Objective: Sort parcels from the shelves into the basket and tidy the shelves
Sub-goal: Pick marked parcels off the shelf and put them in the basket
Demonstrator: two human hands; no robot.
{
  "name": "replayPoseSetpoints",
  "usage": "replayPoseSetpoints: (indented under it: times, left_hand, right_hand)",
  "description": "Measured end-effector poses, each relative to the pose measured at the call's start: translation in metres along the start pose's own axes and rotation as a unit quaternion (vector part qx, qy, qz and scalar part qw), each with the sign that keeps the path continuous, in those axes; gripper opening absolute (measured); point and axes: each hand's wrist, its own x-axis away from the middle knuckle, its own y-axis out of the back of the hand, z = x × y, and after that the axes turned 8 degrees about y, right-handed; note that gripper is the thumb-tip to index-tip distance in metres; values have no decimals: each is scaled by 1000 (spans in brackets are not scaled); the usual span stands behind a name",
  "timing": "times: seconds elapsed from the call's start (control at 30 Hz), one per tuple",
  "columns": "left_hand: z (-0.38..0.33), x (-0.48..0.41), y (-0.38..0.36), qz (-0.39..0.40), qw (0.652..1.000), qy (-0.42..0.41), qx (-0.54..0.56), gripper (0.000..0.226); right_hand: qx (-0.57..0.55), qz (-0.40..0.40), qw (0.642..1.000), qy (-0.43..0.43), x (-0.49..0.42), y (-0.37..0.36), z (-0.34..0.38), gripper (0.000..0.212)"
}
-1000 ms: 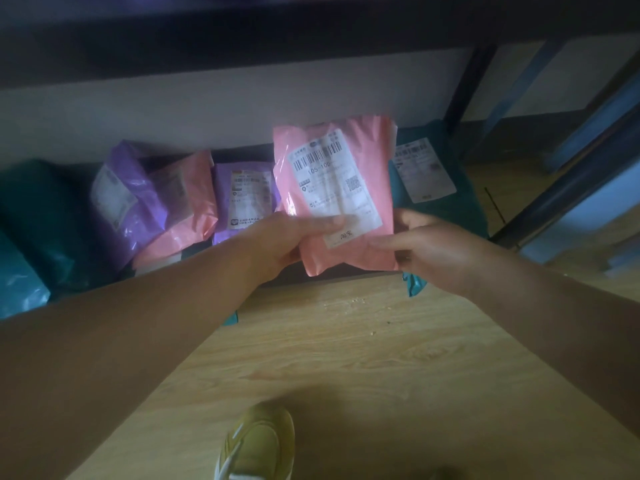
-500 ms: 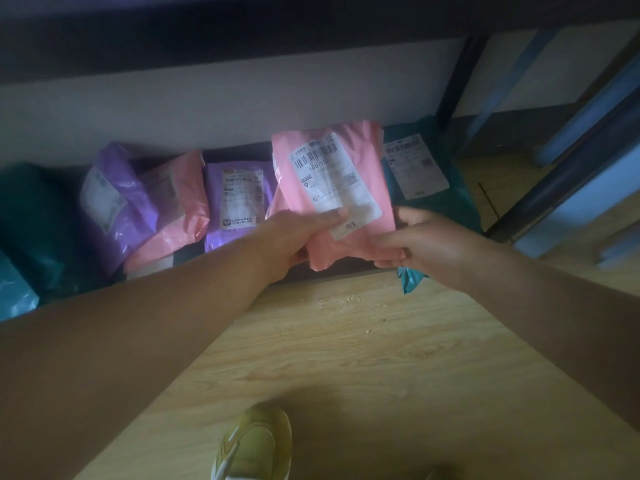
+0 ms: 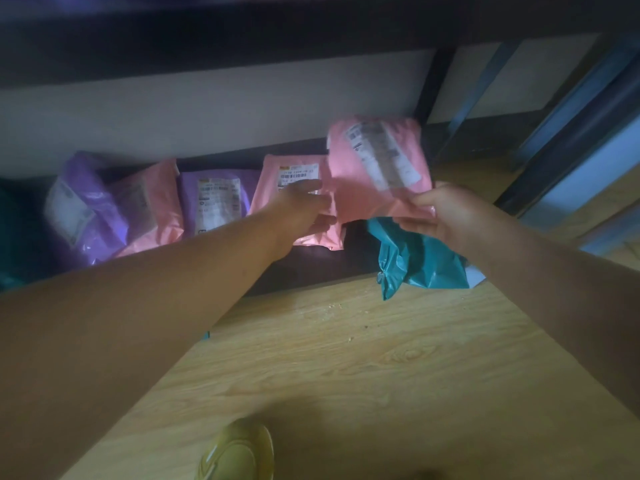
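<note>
Pink plastic mailer parcel (image 3: 377, 174), centre-right of frame, pinched at its lower edge by right hand (image 3: 446, 216), likely for label inspection; left hand (image 3: 303, 211) rests straight-fingered on second pink shelved mailer (image 3: 273, 199), steadying it.

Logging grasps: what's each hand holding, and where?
Right hand pinches the raised pink parcel by its lower right corner. Left hand lies on a second pink parcel; grip unclear.
</note>
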Motion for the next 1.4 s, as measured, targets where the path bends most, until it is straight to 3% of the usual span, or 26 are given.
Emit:
replayPoseSetpoints:
  times: [0.07,0.3,0.43,0.6,0.7,0.77,0.87,0.97,1.1,1.23,1.33,1.4]
  left_hand:
    - [1,-5,-1,-28,999,-3,-42,45]
    - [9,-10,0,-44,994,-10,-105,33]
    - [12,-9,1,-55,987,-34,-146,31]
    - [8,-7,18,-158,941,-109,-277,33]
    - [10,-8,37,-222,902,-116,-350,37]
    - [14,-10,51,-225,907,-99,-343,37]
    - [23,-12,66,-206,928,-41,-306,39]
    - [28,-9,70,-163,941,11,-298,41]
    - [31,-5,75,-123,963,27,-238,41]
    - [31,-4,83,-118,979,46,-159,30]
    - [34,-2,87,-112,987,70,-93,20]
    - [36,3,89,-107,989,78,-71,22]
  right_hand:
    - [23,-38,999,-1,-9,9,2,30]
    - [193,-107,975,-31,-26,14,1,38]
    - [383,-145,911,44,-26,15,0,42]
    - [463,-157,855,173,-20,3,11,44]
    - [434,-100,866,227,-11,-22,17,32]
    - [410,-54,880,231,-3,-44,15,26]
    - [363,38,914,176,8,-75,8,34]
    - [367,112,920,79,19,-93,2,51]
    - [358,123,926,2,21,-102,-13,62]
    - [262,99,960,-29,7,-107,-24,20]
    - [163,93,982,-33,9,-108,-25,9]
    - [121,111,985,-43,14,-107,-24,21]
